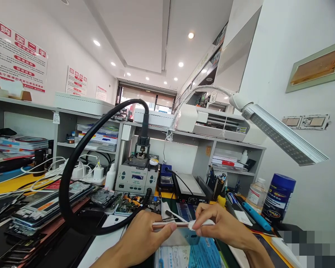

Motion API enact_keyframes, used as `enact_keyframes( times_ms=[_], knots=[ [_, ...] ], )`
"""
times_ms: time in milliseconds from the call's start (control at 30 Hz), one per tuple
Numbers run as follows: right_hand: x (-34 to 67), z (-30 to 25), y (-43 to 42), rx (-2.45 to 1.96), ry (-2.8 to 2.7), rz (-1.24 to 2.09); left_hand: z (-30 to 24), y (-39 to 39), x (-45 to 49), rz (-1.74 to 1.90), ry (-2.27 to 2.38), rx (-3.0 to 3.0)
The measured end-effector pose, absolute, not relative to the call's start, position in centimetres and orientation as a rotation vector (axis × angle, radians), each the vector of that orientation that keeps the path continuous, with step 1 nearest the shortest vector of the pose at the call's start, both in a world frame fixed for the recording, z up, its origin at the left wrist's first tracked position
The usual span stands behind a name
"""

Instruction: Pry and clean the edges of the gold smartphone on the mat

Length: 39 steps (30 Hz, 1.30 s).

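Low in the head view, my left hand [145,232] is closed on a thin, flat device with a pinkish edge [182,224], seen edge-on and looking like a phone. My right hand [223,223] pinches a crumpled white tissue or cloth [191,225] against the device's right end. Between the hands, a white stick with a black tip [177,216] points up and left; whether my right hand also holds it, I cannot tell. Beneath them is a pale blue-grey box [178,239], with blue printed packets [203,255] nearer to me.
A thick black hose [63,178] loops from the hot-air station [136,178] across the left side. Stacked phones [51,204] lie left. An LED lamp [287,134] overhangs the right, above a blue-capped can [279,197] and a clear bottle [256,192]. Shelves [240,141] line the back.
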State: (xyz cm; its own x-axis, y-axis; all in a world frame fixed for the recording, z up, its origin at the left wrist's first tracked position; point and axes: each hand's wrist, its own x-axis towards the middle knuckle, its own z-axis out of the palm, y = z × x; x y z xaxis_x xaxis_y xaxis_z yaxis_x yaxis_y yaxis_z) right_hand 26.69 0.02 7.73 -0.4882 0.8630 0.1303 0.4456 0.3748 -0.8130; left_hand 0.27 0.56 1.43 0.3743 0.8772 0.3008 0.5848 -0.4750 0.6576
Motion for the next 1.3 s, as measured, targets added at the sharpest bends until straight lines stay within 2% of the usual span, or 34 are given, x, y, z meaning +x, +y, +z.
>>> enact_keyframes(
  times_ms=[467, 1033, 1300],
  knots=[
    [25.1, 7.1, 0.2, -1.078, -2.039, 1.0, 1.3, 0.4, 0.1, 0.881, 1.223, 2.233],
    [22.6, 6.7, -0.4, -1.186, -2.026, 0.754, 1.3, 0.4, 0.1, 0.862, 1.237, 2.242],
    [22.4, 6.4, -0.3, -1.196, -2.019, 0.775, 1.7, 0.2, 0.1, 0.852, 1.244, 2.241]
  ],
)
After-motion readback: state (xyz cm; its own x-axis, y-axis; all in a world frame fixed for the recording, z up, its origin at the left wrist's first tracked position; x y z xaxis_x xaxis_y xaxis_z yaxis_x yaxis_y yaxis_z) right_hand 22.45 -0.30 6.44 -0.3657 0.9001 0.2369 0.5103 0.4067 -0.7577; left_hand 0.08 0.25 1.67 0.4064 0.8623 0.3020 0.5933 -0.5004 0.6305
